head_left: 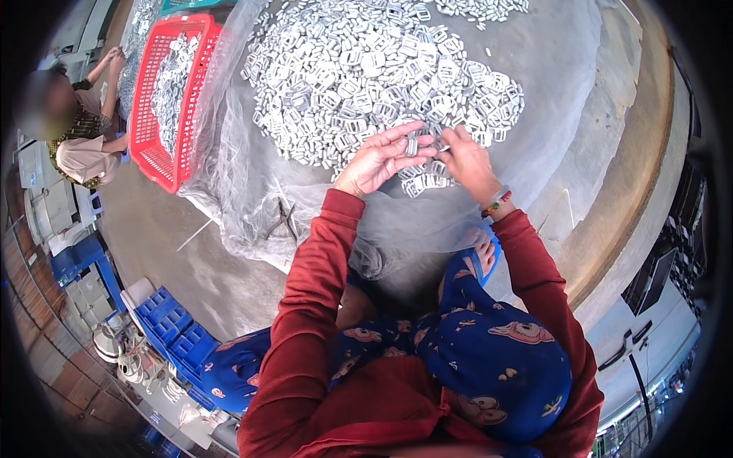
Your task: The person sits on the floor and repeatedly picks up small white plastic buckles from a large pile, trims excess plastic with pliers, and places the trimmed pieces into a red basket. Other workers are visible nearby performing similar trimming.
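My left hand (376,160) is turned palm up at the near edge of a large heap of silvery metal strap buckles (343,91). A few stacked buckles (411,146) sit between its thumb and fingers. Close beside it, my right hand (469,166) is closed, its thumb and fingertips pinching a small silvery piece that looks like another buckle, partly hidden by the fingers. Just below the two hands lies a short row of buckles (424,183) set side by side. Smaller oblong metal pieces are mixed through the heap.
The heap lies on a clear plastic sheet (565,114) spread over the concrete floor. A red plastic basket (196,99) with metal pieces stands at the left. A dark tool with two handles (284,219) rests on the bunched sheet. Another person sits at the far left.
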Demonstrator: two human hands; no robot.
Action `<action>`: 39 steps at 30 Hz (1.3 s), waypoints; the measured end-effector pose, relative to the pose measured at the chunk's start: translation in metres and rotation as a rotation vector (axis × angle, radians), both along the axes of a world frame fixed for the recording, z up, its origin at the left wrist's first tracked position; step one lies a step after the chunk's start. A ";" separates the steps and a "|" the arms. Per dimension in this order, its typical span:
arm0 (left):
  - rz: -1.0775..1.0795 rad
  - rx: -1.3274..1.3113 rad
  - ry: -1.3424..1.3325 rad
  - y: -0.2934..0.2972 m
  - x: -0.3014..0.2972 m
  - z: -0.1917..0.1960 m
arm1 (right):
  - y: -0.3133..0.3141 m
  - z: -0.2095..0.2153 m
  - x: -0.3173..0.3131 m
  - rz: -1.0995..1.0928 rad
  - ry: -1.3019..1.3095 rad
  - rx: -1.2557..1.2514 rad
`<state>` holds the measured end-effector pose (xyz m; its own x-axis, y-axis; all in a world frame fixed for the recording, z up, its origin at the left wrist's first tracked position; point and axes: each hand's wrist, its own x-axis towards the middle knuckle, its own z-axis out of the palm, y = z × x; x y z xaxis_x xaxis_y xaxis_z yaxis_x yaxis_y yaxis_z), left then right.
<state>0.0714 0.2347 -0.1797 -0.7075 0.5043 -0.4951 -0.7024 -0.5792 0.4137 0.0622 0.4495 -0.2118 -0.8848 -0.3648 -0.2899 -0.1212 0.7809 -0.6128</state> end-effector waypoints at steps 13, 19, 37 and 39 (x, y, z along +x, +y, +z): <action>0.096 -0.149 0.129 -0.010 0.002 0.012 | 0.042 0.020 0.001 -0.407 -0.725 -0.788; -0.054 -0.263 0.125 -0.011 0.001 0.018 | 0.017 -0.007 0.033 0.021 0.109 -0.073; -0.323 -1.212 0.643 -0.005 -0.011 -0.001 | 0.013 0.027 -0.003 -0.237 -0.589 -0.769; -0.203 -1.176 0.747 -0.003 -0.011 0.006 | 0.003 0.021 -0.002 -0.245 -0.652 -0.550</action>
<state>0.0607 0.2315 -0.1741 -0.9529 0.1880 -0.2379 -0.1335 0.4444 0.8858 0.0605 0.4524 -0.1911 -0.6766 -0.4227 -0.6029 0.5148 0.3138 -0.7978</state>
